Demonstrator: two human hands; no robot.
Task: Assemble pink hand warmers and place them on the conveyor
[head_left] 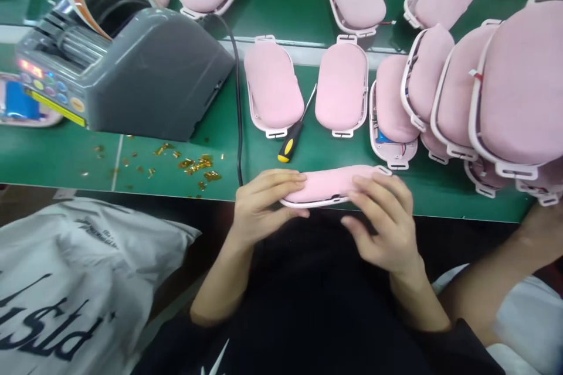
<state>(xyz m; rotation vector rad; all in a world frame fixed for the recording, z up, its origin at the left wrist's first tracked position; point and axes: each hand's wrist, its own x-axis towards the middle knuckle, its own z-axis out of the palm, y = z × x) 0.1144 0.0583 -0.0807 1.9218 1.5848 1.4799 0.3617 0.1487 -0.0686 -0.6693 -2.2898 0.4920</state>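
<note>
A pink padded unit (328, 184) with a white rim is tilted on edge at the front of the green table, its dark seam facing me. My left hand (268, 202) grips its left end, fingers on the pink cover and thumb beneath the rim. Over the right end lie the fingers of my right hand (387, 220), the thumb held apart below. Just beyond are two more pink units (275, 85) (342, 87), lying flat, with a yellow-and-black screwdriver (291, 142) between them.
A grey tape dispenser (153, 70) stands at left, its black cable (239, 105) running toward the front edge. Gold tape scraps (197, 163) lie near it. Stacked pink units (519, 88) crowd the right. A person's arm (497, 269) is at lower right, a white bag (79, 275) at lower left.
</note>
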